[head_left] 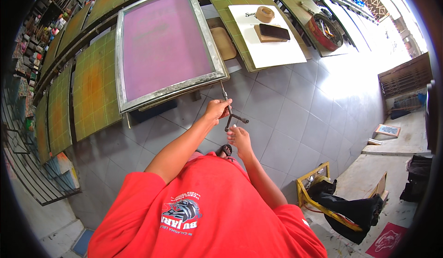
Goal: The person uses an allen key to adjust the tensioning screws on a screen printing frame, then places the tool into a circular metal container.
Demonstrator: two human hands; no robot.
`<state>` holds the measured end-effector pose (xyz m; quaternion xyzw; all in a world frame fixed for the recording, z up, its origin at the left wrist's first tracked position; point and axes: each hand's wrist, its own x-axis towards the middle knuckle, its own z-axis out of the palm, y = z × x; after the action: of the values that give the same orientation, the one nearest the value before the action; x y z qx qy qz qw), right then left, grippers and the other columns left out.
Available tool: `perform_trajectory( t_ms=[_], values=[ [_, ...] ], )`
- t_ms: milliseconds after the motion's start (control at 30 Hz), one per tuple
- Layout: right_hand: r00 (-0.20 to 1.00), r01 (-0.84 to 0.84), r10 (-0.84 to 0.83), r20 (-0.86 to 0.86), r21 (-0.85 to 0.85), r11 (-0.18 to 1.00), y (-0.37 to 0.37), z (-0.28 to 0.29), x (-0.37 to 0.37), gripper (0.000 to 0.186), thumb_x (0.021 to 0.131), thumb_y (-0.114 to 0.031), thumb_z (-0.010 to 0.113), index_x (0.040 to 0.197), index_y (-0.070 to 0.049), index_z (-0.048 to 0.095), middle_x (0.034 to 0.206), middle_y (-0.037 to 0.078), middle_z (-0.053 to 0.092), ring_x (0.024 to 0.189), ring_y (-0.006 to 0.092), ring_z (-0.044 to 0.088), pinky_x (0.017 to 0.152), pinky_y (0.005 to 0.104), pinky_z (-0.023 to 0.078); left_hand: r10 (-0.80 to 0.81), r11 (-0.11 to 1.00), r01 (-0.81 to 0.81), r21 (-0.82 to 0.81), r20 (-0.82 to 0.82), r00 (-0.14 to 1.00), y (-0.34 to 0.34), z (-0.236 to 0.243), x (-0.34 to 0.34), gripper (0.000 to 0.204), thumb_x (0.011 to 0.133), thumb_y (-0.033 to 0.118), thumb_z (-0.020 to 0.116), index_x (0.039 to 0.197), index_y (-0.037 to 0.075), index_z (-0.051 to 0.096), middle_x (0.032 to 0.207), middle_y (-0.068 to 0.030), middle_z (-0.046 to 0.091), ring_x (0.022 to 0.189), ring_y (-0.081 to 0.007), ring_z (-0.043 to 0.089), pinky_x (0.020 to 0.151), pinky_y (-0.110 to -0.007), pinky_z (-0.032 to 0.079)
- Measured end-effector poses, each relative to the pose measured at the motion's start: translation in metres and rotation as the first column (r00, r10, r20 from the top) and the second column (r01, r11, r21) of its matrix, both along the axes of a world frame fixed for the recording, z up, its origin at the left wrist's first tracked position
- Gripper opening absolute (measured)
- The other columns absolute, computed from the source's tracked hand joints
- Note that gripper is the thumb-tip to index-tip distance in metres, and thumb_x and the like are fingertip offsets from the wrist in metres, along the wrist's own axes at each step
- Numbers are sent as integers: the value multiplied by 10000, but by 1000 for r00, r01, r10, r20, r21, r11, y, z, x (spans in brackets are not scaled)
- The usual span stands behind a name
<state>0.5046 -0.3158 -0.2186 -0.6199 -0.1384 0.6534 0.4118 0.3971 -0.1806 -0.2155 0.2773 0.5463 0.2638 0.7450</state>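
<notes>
My left hand [218,111] is closed around the shaft of a dark metal crank wrench [238,117], near the front right corner of a screen-printing frame [167,85]. The wrench's slim shaft reaches up to that corner, and its bent handle sticks out below my fist. My right hand [240,140] hovers just under the handle, its fingers loosely bent and apart. I see nothing in it, though whether a fingertip touches the handle is unclear. The frame has a silvery metal border and pinkish-purple mesh, and lies over a printing board.
Green gridded boards [94,80] line both sides of the frame. On the right one, a white sheet [272,50] carries a tape roll [265,14] and a phone [274,31] on a block. Beyond sits a round red tray [325,32] of tools. A yellow frame [302,191] stands lower right.
</notes>
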Motion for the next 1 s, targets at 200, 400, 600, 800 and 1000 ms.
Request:
perform_trajectory(
  t_ms=[200,400,600,800,1000],
  values=[
    [441,-266,-248,863,390,882,-4,11,-5,522,767,-253,713,1176,9,521,995,162,621,953,335,596,828,380,469,10,999,-7,-35,81,997,-19,-5,9,179,852,222,676,760,88,601,701,-15,628,529,-61,572,492,-192,516],
    [697,-481,-6,717,473,738,-13,-1,36,496,829,-198,646,1270,-84,452,1059,165,626,975,327,612,839,377,468,-125,992,123,24,153,980,-47,-9,6,162,895,238,616,820,95,601,771,4,624,667,-65,585,633,-208,529],
    [769,-552,243,591,423,719,-26,11,59,316,900,-147,539,1193,-46,478,858,119,602,793,226,610,728,339,482,-226,972,233,-24,163,960,-76,0,-5,241,920,282,582,1038,72,596,947,-25,625,799,-94,614,699,-224,520],
    [765,-246,-29,644,333,910,43,45,105,141,906,-119,500,1008,-32,545,839,146,566,768,260,581,713,359,485,-130,990,129,50,25,991,-101,-22,-82,379,921,326,576,1177,47,552,1042,-58,606,854,-127,611,707,-234,497],
    [-68,-441,-105,992,65,895,187,83,207,158,851,-89,502,966,-32,595,1012,199,543,925,380,574,761,449,487,-78,991,112,78,-347,934,-142,-101,-206,271,897,276,585,1030,42,609,857,-21,620,731,-110,588,605,-231,458]
  ],
)
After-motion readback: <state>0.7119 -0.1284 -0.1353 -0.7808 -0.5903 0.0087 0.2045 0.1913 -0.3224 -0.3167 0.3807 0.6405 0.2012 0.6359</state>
